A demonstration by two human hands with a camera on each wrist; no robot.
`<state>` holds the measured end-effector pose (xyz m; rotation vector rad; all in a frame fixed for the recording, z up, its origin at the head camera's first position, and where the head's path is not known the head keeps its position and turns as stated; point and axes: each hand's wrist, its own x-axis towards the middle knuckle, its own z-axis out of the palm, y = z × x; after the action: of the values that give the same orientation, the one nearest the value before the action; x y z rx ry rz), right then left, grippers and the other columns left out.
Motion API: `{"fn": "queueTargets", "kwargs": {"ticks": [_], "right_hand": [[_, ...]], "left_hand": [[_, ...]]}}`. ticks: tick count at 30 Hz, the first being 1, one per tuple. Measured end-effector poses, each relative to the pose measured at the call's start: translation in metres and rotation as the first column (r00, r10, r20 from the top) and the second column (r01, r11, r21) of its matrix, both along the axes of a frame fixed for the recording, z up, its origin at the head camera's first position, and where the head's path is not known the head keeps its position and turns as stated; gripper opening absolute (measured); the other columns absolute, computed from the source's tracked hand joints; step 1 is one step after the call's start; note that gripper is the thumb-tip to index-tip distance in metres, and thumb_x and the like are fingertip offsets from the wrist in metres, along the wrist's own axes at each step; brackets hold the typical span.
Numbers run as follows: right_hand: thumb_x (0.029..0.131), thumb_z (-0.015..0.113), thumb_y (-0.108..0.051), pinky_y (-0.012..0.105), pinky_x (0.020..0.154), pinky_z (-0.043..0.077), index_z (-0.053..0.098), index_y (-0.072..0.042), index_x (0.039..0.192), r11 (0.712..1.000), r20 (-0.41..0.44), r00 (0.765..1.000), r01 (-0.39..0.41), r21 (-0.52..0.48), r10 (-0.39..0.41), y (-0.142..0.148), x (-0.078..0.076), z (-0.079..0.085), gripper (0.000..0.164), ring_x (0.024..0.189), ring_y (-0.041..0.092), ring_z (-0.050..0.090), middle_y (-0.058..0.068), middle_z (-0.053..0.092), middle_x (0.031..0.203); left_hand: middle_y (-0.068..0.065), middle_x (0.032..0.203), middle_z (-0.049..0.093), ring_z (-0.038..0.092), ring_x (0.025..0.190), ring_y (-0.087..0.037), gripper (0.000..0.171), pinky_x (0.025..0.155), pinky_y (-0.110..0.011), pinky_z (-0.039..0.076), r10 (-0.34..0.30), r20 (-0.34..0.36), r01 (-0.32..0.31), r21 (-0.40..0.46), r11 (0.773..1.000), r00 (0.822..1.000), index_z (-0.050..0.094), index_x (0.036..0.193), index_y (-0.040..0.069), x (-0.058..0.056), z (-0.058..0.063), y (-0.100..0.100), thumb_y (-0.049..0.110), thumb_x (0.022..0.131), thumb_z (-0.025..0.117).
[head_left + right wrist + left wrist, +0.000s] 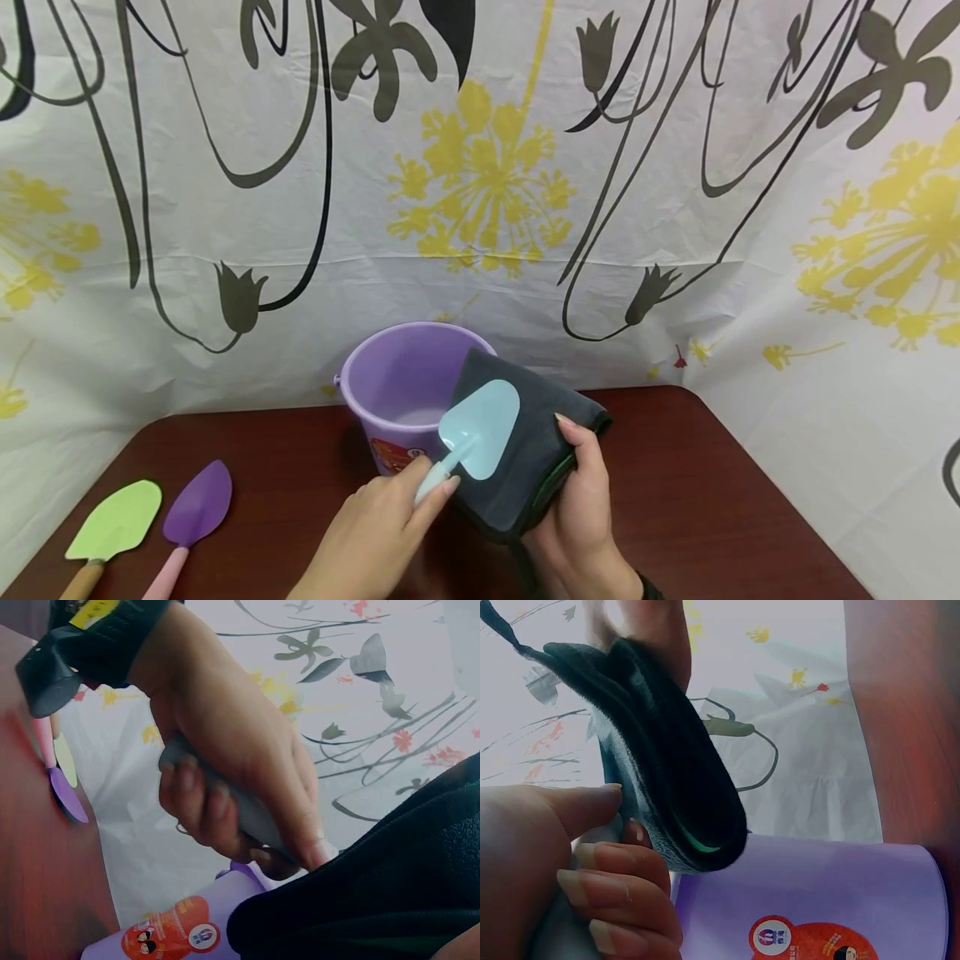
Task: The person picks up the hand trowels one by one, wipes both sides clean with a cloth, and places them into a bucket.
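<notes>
Left hand [371,533] clamped on blue trowel [487,425] by its handle; right hand [588,517] pinches folded cloth [551,408]. Blade's over cloth, near bucket [360,406]. I'd keep cloth flat, handle steady.

Screened-off nook, floral curtain [480,187], brown table [697,500]

So my left hand [367,529] was on the near side, fingers [626,892] curled in a grip, right hand [581,517] gripping too, thumb [587,446] pointing far-left.
</notes>
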<state>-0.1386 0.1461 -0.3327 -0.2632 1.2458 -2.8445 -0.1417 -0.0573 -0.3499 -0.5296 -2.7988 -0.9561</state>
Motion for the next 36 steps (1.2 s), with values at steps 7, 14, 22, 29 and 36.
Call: {"fn": "queueTargets", "kwargs": {"ticks": [7, 14, 22, 29, 36], "right_hand": [[0.110, 0.018, -0.037, 0.034, 0.109, 0.047, 0.022, -0.018, 0.155, 0.995, 0.028, 0.999, 0.033, 0.094, -0.036, 0.006, -0.001, -0.001, 0.050, 0.126, 0.011, 0.054, -0.003, 0.046, 0.146], [0.110, 0.024, -0.037, 0.032, 0.104, 0.050, 0.028, -0.018, 0.152, 0.992, 0.012, 0.993, 0.113, 0.062, -0.114, 0.015, -0.003, 0.002, 0.046, 0.118, 0.009, 0.060, -0.007, 0.053, 0.142], [0.111, 0.025, -0.031, 0.036, 0.072, 0.061, 0.057, -0.011, 0.123, 0.941, -0.177, 0.958, 0.261, 0.216, -0.225, 0.009, 0.000, 0.000, 0.039, 0.076, 0.014, 0.071, -0.001, 0.069, 0.099], [0.108, 0.036, -0.008, 0.026, 0.065, 0.056, 0.061, -0.004, 0.121, 0.773, -0.497, 0.798, 0.538, 0.336, -0.340, 0.001, 0.002, -0.004, 0.028, 0.069, 0.009, 0.064, -0.002, 0.067, 0.091], [0.095, 0.046, 0.012, 0.020, 0.109, 0.044, 0.054, 0.001, 0.142, 0.483, -0.833, 0.505, 0.801, 0.355, -0.226, -0.003, -0.005, -0.010, 0.049, 0.135, 0.017, 0.056, 0.013, 0.059, 0.145]], "left_hand": [[0.014, 0.061, 0.033, 0.040, 0.055, -0.003, 0.034, 0.055, -0.023, 0.035, -0.004, 0.003, 0.004, 0.000, 1.000, 1.000, 0.049, 0.084, 0.030, 0.000, 0.000, 0.000, 0.061, 0.098, 0.052], [0.014, 0.060, 0.034, 0.042, 0.056, -0.005, 0.029, 0.056, -0.024, 0.035, -0.007, -0.023, 0.006, -0.017, 1.000, 1.000, 0.050, 0.086, 0.031, 0.000, -0.004, 0.001, 0.057, 0.099, 0.055], [0.014, 0.061, 0.036, 0.043, 0.057, -0.004, 0.028, 0.057, -0.024, 0.036, -0.024, -0.021, 0.024, -0.004, 1.000, 1.000, 0.053, 0.091, 0.031, 0.000, -0.005, 0.002, 0.058, 0.099, 0.053], [0.012, 0.062, 0.036, 0.041, 0.052, -0.003, 0.040, 0.054, -0.024, 0.037, -0.066, 0.044, 0.065, 0.022, 0.998, 0.997, 0.054, 0.095, 0.030, 0.000, -0.003, 0.000, 0.068, 0.097, 0.044], [0.014, 0.061, 0.036, 0.039, 0.052, -0.003, 0.034, 0.052, -0.023, 0.035, -0.037, -0.006, 0.037, -0.011, 0.999, 0.999, 0.054, 0.094, 0.030, 0.001, -0.001, -0.001, 0.064, 0.099, 0.048]]}}
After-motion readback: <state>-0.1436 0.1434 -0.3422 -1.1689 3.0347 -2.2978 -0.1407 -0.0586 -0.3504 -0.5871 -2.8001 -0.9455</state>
